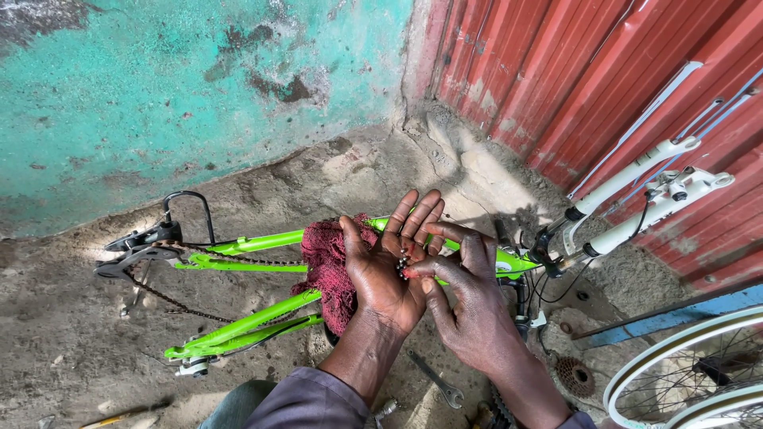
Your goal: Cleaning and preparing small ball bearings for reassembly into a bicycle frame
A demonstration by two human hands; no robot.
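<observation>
My left hand [387, 262] is held palm up, fingers spread, above a bright green bicycle frame [246, 326] lying upside down on the ground. Several small dark metal balls [403, 263] rest in its palm. My right hand [470, 306] reaches over from the right, its thumb and forefinger pinched at those balls. A dark red mesh rag [327, 266] drapes over the frame just left of my left hand. The frame's chain [171, 300] hangs slack toward the rear derailleur [131, 254].
A white suspension fork [636, 199] points toward the red corrugated wall [604, 71]. A spanner [435, 381] and a rusty sprocket [574, 375] lie on the dirt floor near my arms. A white-rimmed wheel [691, 373] is at lower right. A teal wall [159, 87] stands behind.
</observation>
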